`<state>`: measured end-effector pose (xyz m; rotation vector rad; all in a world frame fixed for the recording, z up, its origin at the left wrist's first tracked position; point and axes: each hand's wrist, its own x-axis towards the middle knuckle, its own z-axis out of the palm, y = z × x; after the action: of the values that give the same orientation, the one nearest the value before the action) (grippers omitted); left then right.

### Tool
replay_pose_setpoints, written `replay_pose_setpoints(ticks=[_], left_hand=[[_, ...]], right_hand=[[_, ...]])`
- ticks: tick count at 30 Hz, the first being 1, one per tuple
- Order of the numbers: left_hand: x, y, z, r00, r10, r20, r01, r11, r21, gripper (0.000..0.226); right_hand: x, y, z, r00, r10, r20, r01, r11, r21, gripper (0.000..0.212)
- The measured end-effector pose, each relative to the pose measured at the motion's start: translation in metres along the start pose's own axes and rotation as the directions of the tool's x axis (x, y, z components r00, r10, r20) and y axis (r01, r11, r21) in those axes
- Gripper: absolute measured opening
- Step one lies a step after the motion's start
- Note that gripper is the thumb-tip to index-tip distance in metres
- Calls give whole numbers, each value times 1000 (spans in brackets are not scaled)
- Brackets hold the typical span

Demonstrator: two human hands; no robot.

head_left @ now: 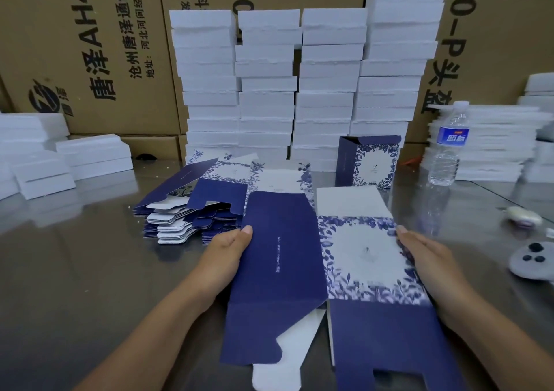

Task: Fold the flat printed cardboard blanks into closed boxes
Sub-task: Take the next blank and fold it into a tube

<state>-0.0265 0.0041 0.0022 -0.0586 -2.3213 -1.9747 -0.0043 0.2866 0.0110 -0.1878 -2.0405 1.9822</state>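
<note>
A navy and floral cardboard blank [299,258] is held between both hands over the steel table, half squared up with its flaps hanging loose toward me. My left hand [223,255] grips its navy left edge, thumb on top. My right hand [425,258] grips the floral right edge. A fanned pile of flat blanks [192,207] lies just left of it. One erected box [367,162] stands upright behind, top flap open.
Tall stacks of white foam blocks [299,90] rise behind the work area, with more foam at the left [60,162] and right [485,141]. A water bottle [448,144] stands right. A white controller [532,260] lies at the right edge. Brown cartons form the backdrop.
</note>
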Motion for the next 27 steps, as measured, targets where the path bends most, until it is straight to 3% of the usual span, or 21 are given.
replay_pose_setpoints(ticks=[5,9,17,27], left_hand=[[-1,0,3,998,-37,41,41,996,-75,39],[-2,6,4,998,-60,-15,57,984,-167,40],[-1,3,3,998,-58,0,58,995,-86,40],[-1,10,2,990,-123,-62,109,975,-196,42]], right_hand=[[-1,2,-2,1000,11,9,-11,999,-32,28],[-2,0,0,999,24,36,-24,1000,-9,25],[-5,-6,1,999,36,3,-36,999,26,30],[-5,-3,4,1000,6,27,-5,999,-41,28]])
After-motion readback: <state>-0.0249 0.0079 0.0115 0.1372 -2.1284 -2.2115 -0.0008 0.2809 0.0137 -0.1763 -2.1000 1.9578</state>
